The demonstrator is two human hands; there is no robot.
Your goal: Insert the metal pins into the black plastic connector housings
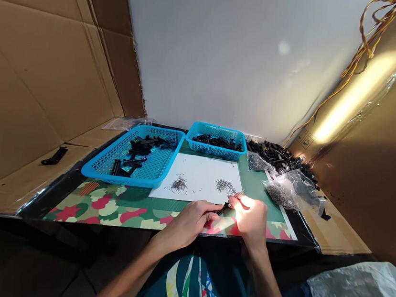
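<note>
Near the table's front edge, my left hand [194,218] is closed on a small black plastic part [225,208], its fingers pinching one end. My right hand [250,217] is closed at the part's other end, under the bright light. A thin, pointed metal tool [241,192] sticks up from its fingers; its exact kind is too small to make out. Just beyond the hands lies a sheet of white paper [202,173]. On it are two piles of tiny metal pieces, a left pile [179,183] and a right pile [225,186], with a few strays around them.
A blue basket [100,168] with black parts stands at left, another blue basket [218,128] at the back. Loose black parts [276,156] heap up at back right, beside plastic bags [290,186] of small pieces. One black part [54,156] lies far left. Cardboard walls [381,156] flank the table.
</note>
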